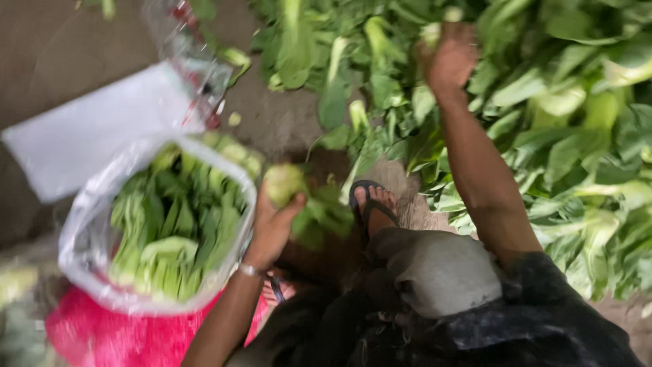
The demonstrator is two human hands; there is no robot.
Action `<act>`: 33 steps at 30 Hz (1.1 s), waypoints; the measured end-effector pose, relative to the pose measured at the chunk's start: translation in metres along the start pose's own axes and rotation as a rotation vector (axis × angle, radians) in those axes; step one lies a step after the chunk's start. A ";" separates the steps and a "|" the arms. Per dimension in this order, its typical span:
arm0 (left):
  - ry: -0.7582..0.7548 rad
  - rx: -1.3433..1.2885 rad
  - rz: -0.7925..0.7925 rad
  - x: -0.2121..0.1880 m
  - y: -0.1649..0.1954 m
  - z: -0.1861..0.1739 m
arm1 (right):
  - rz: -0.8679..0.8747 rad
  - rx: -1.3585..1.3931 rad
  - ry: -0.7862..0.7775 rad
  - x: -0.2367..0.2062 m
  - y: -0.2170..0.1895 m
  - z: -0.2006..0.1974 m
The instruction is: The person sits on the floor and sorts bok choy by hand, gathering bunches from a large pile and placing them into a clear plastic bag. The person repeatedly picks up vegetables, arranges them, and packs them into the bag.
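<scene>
The left hand [272,221] holds a pale green, leafy head of bok choy [299,197] just beside the rim of a clear plastic bag [88,211] packed with the same greens; the head's rounded pale base points up and away from the person, its darker leaves trail down to the right, so its long axis runs on a slant; the fingers curl closed about the base, thumb on the near side. The bag's mouth gapes wide and is nearly full, stems upright inside; it sits in a bright pink basket [102,333]. The right hand [449,58] reaches well forward into a big loose heap of leafy green bok choy [564,129] spread on the brown dirt floor [285,122]; its fingers look bunched around a pale stalk, though the blur makes it hard to be sure. A foot in a black sandal [372,204] rests at the heap's near edge; a flat white sheet [102,129] lies beyond the bag; a strip of bare floor runs between bag and heap.
</scene>
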State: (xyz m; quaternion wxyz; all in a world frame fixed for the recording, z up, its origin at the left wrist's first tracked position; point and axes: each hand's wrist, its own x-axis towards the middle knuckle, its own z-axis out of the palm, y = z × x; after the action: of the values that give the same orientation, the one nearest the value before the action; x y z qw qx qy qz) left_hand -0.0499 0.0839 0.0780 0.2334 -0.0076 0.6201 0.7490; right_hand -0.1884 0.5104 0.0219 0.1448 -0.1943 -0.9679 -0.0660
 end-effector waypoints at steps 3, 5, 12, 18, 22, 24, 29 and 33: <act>0.054 0.106 0.095 0.023 -0.020 -0.006 | 0.016 0.071 -0.024 0.001 -0.003 0.003; 0.129 0.243 0.193 0.037 -0.034 -0.007 | 0.241 0.103 -0.305 0.001 -0.004 0.001; 0.226 0.143 0.274 0.065 -0.047 -0.002 | -0.305 1.195 -0.401 -0.065 -0.029 -0.089; -0.021 -0.049 0.305 0.053 -0.021 0.007 | -0.627 1.466 -0.886 -0.101 -0.096 -0.150; 0.018 -0.126 0.309 0.039 -0.010 0.012 | -0.624 1.508 -0.756 -0.122 -0.125 -0.144; 0.071 -0.197 0.304 0.034 -0.006 0.020 | -0.560 1.595 -0.745 -0.138 -0.139 -0.138; 0.079 -0.075 0.407 0.026 0.001 0.031 | -0.446 1.808 -0.784 -0.166 -0.164 -0.142; 0.078 0.101 0.122 0.030 0.003 0.016 | -0.595 1.781 -0.941 -0.152 -0.148 -0.132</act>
State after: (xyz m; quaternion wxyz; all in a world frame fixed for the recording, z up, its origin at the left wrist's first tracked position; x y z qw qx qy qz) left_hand -0.0735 0.1093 0.0753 0.1631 0.0131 0.6651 0.7286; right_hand -0.0794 0.2966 0.0901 -0.1775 0.2222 -0.6339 0.7193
